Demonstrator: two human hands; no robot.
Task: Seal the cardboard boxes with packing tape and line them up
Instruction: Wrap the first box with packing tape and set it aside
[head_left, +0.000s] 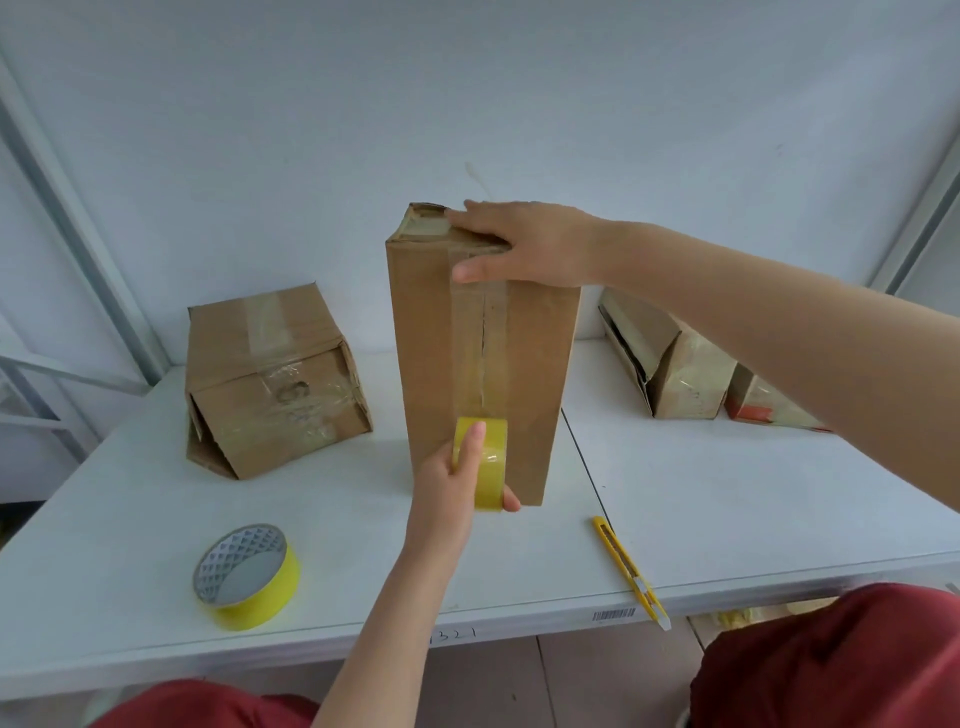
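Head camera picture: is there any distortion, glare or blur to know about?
Head view: wide-angle distortion slants the wall post at the left edge; head view: light soft and even, only a faint shadow beside the upright box; head view: mild sheen on the taped left box; no marked blur, even on the tape roll in the left hand.
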